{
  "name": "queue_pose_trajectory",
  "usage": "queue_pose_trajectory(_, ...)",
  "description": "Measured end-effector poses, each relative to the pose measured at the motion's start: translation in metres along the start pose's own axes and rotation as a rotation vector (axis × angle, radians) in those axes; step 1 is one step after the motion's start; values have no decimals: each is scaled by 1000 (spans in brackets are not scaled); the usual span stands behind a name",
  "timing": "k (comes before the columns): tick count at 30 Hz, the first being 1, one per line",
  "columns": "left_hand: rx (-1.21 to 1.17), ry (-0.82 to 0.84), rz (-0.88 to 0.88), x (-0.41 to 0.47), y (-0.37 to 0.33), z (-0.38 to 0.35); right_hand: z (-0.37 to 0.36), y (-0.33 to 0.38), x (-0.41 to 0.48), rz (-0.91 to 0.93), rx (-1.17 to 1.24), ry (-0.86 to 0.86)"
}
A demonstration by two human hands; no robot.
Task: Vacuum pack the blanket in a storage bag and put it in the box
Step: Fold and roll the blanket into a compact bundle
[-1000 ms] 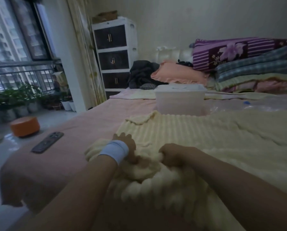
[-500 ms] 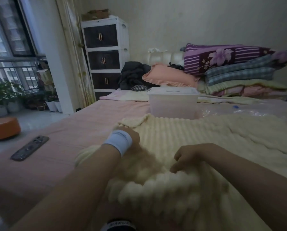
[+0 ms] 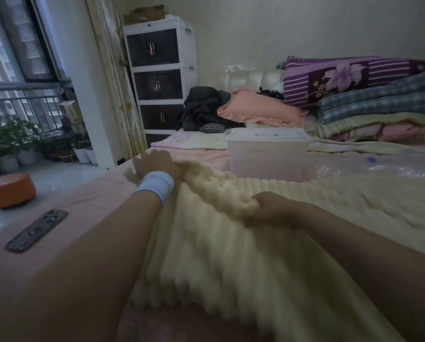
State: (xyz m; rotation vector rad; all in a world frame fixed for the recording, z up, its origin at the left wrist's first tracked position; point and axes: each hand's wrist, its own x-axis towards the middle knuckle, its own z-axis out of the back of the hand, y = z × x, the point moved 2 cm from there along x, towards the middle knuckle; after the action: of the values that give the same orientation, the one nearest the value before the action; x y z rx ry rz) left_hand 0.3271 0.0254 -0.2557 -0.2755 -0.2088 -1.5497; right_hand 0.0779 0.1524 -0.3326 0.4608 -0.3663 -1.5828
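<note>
One orange stool (image 3: 9, 190) stands on the floor at the far left, and one dark remote control (image 3: 37, 230) lies on the pink bed (image 3: 95, 206) near its left edge. Further right are one white cabinet (image 3: 161, 77) with four dark drawer fronts against the far wall, one cream ribbed blanket (image 3: 256, 255), one clear lidded box (image 3: 268, 154), one clear storage bag (image 3: 379, 166) and one pile of folded quilts (image 3: 379, 102) at the far right. Bare pink sheet runs as a strip between the remote control and the blanket's left edge. The blanket covers the near and right part of the bed, and its far edge reaches the foot of the box. The bag lies flat just right of the box, beyond the blanket. The left hand (image 3: 154, 165), with a white wristband (image 3: 154, 186), is at the blanket's far-left corner, its fingers curled over the fabric and gripping it. The right hand (image 3: 270, 209), nearer and to the right, has its fingers closed round a bunched roll of the same edge. The raised fold stretches between the two hands, lifted off the layer beneath.
</note>
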Motion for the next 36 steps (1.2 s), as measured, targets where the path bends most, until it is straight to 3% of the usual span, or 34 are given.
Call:
queue_pose_trajectory(3, 20, 17, -142, 4, 0, -42, -8, -14, 25, -126, -552, -319)
queue_pose_trajectory(6, 19, 132, -289, -10, 7, -76, -31, -18, 33, -157, -814, -272)
queue_pose_trajectory(10, -30, 234, -231, -33, 35, -99, -63, 21, 22, 163, -553, -260)
queue_pose_trajectory(12, -229, 204, -163, -50, 55, -101, -77, 50, 4, 248, -338, -221)
queue_pose_trajectory(15, -405, -129, -324, -84, 80, -92, -96, 84, -28, 312, -173, -102)
queue_pose_trajectory(17, -387, -268, -417, -110, 93, -83, -111, 96, -50, 336, -292, -35)
queue_pose_trajectory(20, -337, 92, -426, -133, 93, -84, -127, 88, -61, 295, -588, -103)
queue_pose_trajectory(23, -222, 288, -446, -140, 89, -97, -119, 76, -60, 245, -750, -432)
queue_pose_trajectory(26, -348, 190, -341, -141, 84, -104, -97, 69, -60, 228, -889, -784)
queue_pose_trajectory(29, -426, 100, -95, -138, 82, -98, -96, 82, -62, 362, -1008, -946)
queue_pose_trajectory(32, -693, 216, 238, -126, 90, -96, -139, 92, -62, 671, -879, -733)
queue_pose_trajectory(34, -817, 343, 223, -113, 93, -105, -155, 87, -53, 525, -712, -539)
queue_pose_trajectory(36, -926, 346, 187, -103, 96, -109, -149, 77, -43, 276, -596, -527)
